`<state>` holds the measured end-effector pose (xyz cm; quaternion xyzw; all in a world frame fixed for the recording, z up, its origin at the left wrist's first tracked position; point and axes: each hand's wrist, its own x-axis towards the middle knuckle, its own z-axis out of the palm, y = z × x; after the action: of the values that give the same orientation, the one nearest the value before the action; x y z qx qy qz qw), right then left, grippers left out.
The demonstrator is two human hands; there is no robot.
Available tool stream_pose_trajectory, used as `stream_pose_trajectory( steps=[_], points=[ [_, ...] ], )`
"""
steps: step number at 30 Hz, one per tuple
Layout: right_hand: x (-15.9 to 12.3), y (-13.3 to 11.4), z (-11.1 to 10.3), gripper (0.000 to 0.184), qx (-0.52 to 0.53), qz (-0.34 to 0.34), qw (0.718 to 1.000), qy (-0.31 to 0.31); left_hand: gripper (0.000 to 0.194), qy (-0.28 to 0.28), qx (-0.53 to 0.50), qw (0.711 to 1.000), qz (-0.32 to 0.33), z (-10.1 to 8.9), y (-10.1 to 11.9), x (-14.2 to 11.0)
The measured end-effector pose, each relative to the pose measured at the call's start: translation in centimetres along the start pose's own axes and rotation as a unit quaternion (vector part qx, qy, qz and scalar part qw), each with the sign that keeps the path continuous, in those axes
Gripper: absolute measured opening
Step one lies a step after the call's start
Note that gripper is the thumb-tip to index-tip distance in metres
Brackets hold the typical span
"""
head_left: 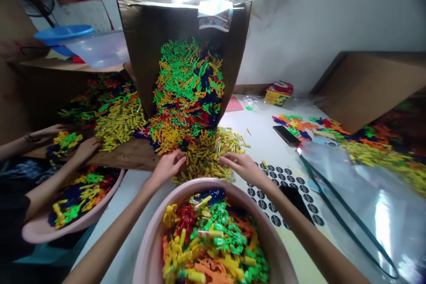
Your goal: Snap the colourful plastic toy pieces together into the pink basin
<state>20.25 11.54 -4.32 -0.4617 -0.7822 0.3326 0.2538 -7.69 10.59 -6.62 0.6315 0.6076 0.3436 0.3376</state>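
Note:
My left hand (169, 167) is at the front of the heap of small coloured plastic pieces (171, 140), its fingers bent together at the edge of the pile. Whatever lies between those fingertips is hidden. My right hand (244, 166) reaches from the other side to a heap of small yellow tubes (204, 159), fingers stretched and slightly apart, with no held item visible. Just below both hands stands a pink tub (149, 235) holding green, orange, red, yellow and blue pieces mixed with yellow tubes. The coloured heap spills from a tipped cardboard box (140, 31).
At left, a co-worker's hands (88, 146) work over another pink tub (109, 199). On the right lie a phone (286, 135), a sheet of round black stickers (276, 220), a green lanyard (346, 211) and clear plastic bags (366, 204). Another cardboard box (369, 84) stands beyond.

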Motion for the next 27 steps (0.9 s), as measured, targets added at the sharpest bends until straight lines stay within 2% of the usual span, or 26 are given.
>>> stream_pose_trajectory(
  steps=[2,3,6,8,11,14,17,18,20,22,23,27],
  points=[
    [4.7,1.2,2.8,0.028,-0.060,-0.024,0.998,0.023,0.007,0.033,0.026,0.998,-0.036,2.0,-2.1,2.6],
    [7.0,1.6,4.4,0.036,-0.096,-0.029,0.995,0.021,0.007,0.046,0.033,0.997,-0.050,3.0,-2.8,3.6],
    [12.3,2.1,8.2,0.046,-0.098,-0.045,0.994,0.005,0.008,0.073,0.033,0.993,-0.083,5.3,-3.6,5.7],
    [14.1,2.3,9.3,0.036,-0.079,-0.048,0.996,-0.004,0.014,0.078,0.019,0.991,-0.104,5.8,-3.7,6.5],
    [14.8,2.7,8.9,0.024,-0.041,-0.035,0.998,0.020,0.017,0.068,-0.038,0.990,-0.118,5.2,-3.9,6.9],
    [13.5,2.9,7.6,0.021,0.014,-0.003,0.997,0.081,0.026,0.048,-0.121,0.986,-0.108,3.8,-3.8,6.0],
    [10.2,2.2,6.4,0.036,0.097,0.026,0.987,0.126,0.039,0.032,-0.217,0.972,-0.079,2.5,-2.7,3.6],
    [8.7,1.6,6.1,0.039,0.158,0.035,0.977,0.138,0.041,0.034,-0.253,0.965,-0.061,2.3,-2.0,2.7],
    [5.5,0.2,5.6,0.041,0.304,0.058,0.936,0.166,0.042,0.052,-0.307,0.950,-0.021,2.0,-0.2,0.8],
    [2.6,-1.4,5.3,0.038,0.410,0.081,0.889,0.189,0.039,0.071,-0.305,0.950,0.012,2.0,1.7,-1.0],
    [1.4,-2.2,5.3,0.036,0.429,0.089,0.877,0.197,0.036,0.074,-0.286,0.955,0.025,2.0,2.5,-1.7],
    [-1.7,-4.2,5.2,0.031,0.441,0.096,0.863,0.228,0.029,0.066,-0.188,0.978,0.065,2.5,4.5,-3.7]
  ],
)
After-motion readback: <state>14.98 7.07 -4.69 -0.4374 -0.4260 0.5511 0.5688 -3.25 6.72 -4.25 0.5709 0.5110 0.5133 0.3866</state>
